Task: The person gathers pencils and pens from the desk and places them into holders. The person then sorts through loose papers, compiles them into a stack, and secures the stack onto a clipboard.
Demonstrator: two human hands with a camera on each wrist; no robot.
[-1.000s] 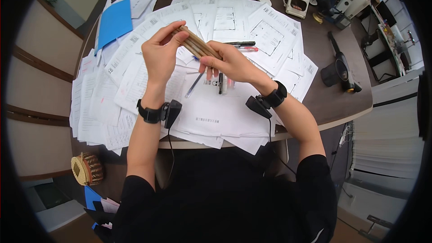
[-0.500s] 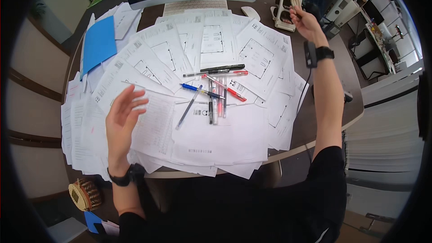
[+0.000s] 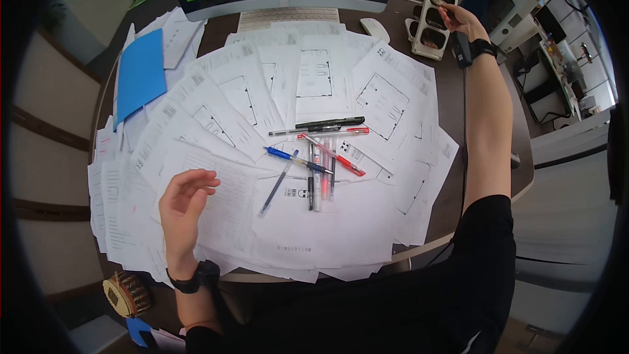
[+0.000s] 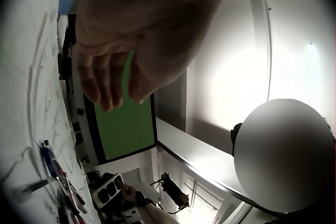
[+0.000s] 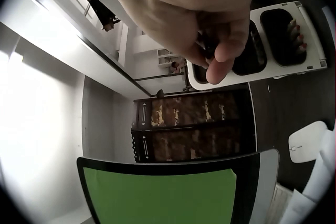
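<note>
My right hand (image 3: 464, 21) is at the far compartment of a white three-compartment holder (image 3: 426, 54), its fingertips pinching a bundle of wooden pencils (image 3: 437, 1). Only short ends of the pencils show at the fingers. In the right wrist view the thumb and forefinger (image 5: 223, 61) come close together over the holder, and the hand hides the pencils. My left hand (image 3: 181, 206) hovers over the papers at the left with loosely bent fingers and nothing in them. Several pens, including a blue pen (image 3: 288, 155) and a red pen (image 3: 341, 159), lie crossed mid-desk.
Fanned printed sheets (image 3: 314, 242) cover the desk, with a blue folder (image 3: 141, 78) at the left. A monitor (image 3: 282, 4), keyboard (image 3: 288, 19) and white mouse (image 3: 375, 29) stand at the back. Small red-tipped things (image 5: 297, 40) lie in the holder's near compartment.
Both hands held the pencils over the papers. The right hand carried them to the far-right holder and lowered them into its far compartment. My left hand let go and moved left.
</note>
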